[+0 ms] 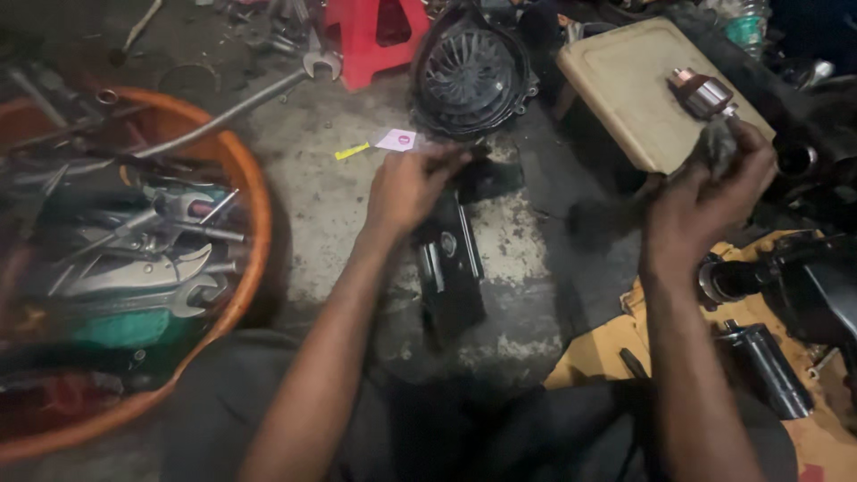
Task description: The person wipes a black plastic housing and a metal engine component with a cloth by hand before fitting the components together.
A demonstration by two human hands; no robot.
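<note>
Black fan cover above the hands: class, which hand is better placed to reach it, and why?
Probably the left hand. It hovers just below the black fan cover, seemingly free. The right hand is farther right and already grips a cloth with a metal cylindrical part.

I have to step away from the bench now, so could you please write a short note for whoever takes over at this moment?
Left hand: reaching to a dark flat part on the concrete floor, fingers at its top end.
Right hand: gripping a motor armature through a dark rag, copper end up.
Nearby: black fan cover, beige board, black cylindrical housing on yellow sheet, orange tool basin.
Done: armature is out of its housing.
Left: armature and housing remain apart.
</note>
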